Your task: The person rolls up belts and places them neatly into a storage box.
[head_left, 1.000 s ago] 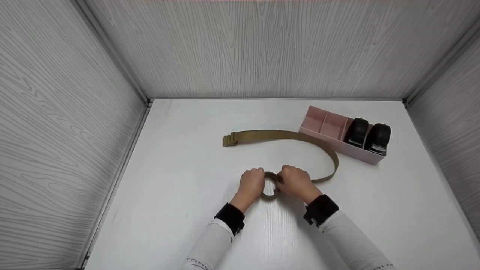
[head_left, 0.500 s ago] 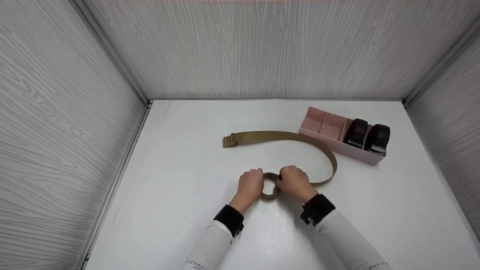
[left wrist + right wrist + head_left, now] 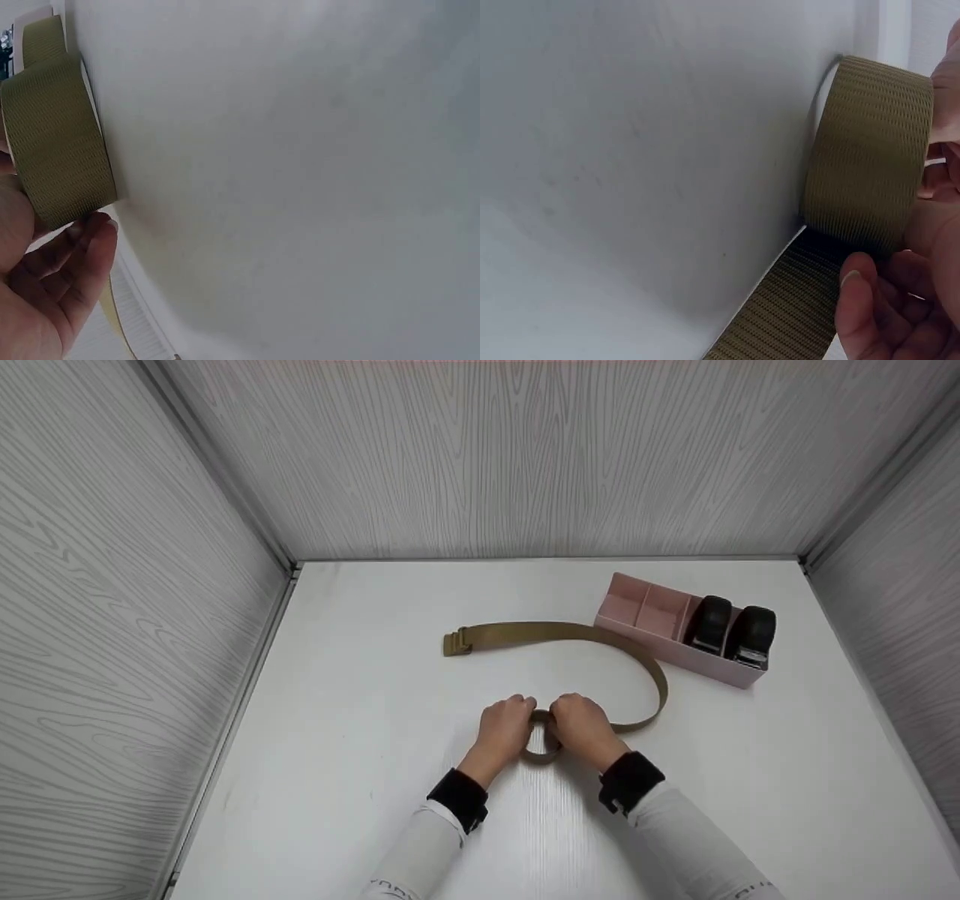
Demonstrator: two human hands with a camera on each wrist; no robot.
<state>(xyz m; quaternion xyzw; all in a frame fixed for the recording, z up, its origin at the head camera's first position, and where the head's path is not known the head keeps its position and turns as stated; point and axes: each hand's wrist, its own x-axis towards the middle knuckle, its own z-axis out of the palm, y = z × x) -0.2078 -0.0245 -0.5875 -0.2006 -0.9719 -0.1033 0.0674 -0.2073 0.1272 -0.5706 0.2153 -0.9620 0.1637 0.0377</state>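
An olive webbing belt (image 3: 540, 631) lies on the white table in a wide curve, its buckle (image 3: 456, 642) at the far left end. The near end is wound into an upright coil (image 3: 539, 757) standing on edge. My left hand (image 3: 506, 731) holds the coil's left side, with curled fingers against the band (image 3: 60, 142) in the left wrist view. On the other side my right hand (image 3: 587, 729) grips the coil where the loose strap (image 3: 780, 307) runs off beneath the fingers. Some fingertips are hidden behind the webbing.
A pink divided box (image 3: 679, 654) stands at the back right, close to the belt's curve. Two black rolled items (image 3: 709, 624) with metal pieces sit in its right compartments. Grey wood-grain panels (image 3: 480, 457) enclose the table at the back and sides.
My right hand has come closer to the left, and the gap inside the coil looks narrower. The belt's right-hand bend has drawn slightly leftward. The whole view has shifted a little.
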